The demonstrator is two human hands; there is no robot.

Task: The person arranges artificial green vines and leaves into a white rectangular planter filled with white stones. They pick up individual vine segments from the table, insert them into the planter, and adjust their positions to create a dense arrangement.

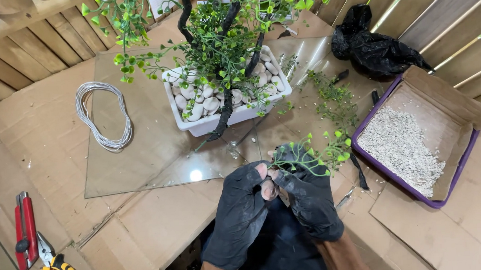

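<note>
Green leafy sprig (309, 155), in both hands

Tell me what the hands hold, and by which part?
Both hands, left hand and right hand, grip a green leafy sprig by its lower stem.

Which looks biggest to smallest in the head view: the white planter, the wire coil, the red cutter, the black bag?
1. white planter
2. black bag
3. wire coil, close to the bag, so unsure
4. red cutter, nearer the camera

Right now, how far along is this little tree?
Done: the white planter holds pale pebbles and dark branches, many already leafy. In hand: both hands, left and right, work a green sprig. Left: loose sprigs lie on the glass sheet.
</note>
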